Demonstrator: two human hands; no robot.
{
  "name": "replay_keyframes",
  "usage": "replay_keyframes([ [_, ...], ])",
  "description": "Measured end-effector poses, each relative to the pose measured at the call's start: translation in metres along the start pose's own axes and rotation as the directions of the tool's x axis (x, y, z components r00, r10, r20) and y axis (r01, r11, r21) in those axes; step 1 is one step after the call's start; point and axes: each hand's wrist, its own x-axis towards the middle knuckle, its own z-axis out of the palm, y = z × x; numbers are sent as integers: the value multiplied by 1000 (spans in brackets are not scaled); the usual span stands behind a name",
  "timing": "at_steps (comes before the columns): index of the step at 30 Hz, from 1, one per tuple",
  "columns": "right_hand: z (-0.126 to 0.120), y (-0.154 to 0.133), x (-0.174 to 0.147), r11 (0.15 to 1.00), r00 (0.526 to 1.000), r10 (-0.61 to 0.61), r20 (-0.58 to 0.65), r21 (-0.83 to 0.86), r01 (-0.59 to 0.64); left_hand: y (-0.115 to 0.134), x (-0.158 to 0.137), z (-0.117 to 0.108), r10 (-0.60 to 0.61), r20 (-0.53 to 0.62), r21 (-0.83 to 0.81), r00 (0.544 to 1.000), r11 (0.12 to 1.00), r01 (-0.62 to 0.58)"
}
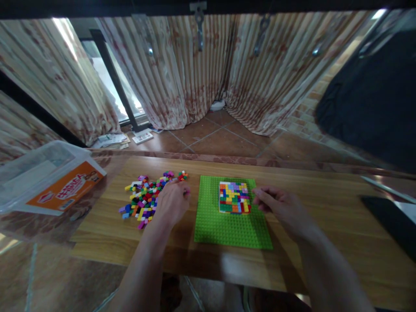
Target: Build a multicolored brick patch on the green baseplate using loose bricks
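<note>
My left hand (pixel 172 200) is over the right side of a pile of loose toy bricks (pixel 147 197) in many colours. Its fingers are closed, with a small purple building brick (pixel 186 192) showing at the tips. A flat block of many-coloured bricks (pixel 234 197) is built on the green baseplate (pixel 232 232), towards its far half. Beside that block's right edge is my right hand (pixel 274 201), thumb and fingers pinched together. Whatever may be between those fingertips is too hidden to make out.
A clear plastic tub (pixel 48 173) with an orange label stands left of the bricks. Everything rests on a wooden table (pixel 325 208). A black flat object (pixel 386 221) lies at the far right. Papers (pixel 110 141) lie beyond the table, near striped curtains (pixel 182 73).
</note>
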Motion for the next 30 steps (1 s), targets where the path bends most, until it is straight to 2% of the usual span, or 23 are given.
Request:
replay_keyframes([
  [2, -1, -1, 0, 999, 999, -24, -33, 30, 25, 6, 2, -1, 10, -12, -170, 1000, 985, -12],
  [4, 0, -5, -1, 994, 995, -65, -75, 81, 71, 17, 2, 0, 0, 25, -421, 1000, 907, 11],
  [6, 4, -9, -3, 981, 987, -132, -96, 133, 144, 30, 1, 2, -14, 104, -658, 994, 749, 80],
  [8, 13, -12, -6, 960, 974, -213, -81, 167, 224, 44, -2, 6, -15, 219, -806, 976, 561, 189],
  [11, 29, -15, -11, 940, 950, -313, 1, 140, 310, 60, -9, 13, 16, 366, -880, 930, 330, 341],
  [15, 42, -17, -21, 927, 919, -370, 139, -8, 374, 71, -16, 17, 90, 425, -899, 901, 160, 408],
  [18, 41, -20, -28, 901, 890, -414, 193, -50, 431, 73, -16, 18, 110, 443, -896, 890, 97, 434],
  [23, 38, -22, -31, 886, 861, -449, 237, -2, 463, 74, -14, 18, 121, 480, -876, 869, 27, 481],
  [27, 41, -21, -30, 899, 866, -436, 244, 82, 430, 78, -14, 19, 125, 489, -872, 863, 29, 489],
  [30, 36, -19, -28, 916, 891, -402, 211, 107, 387, 78, -14, 20, 94, 476, -879, 874, 67, 472],
])
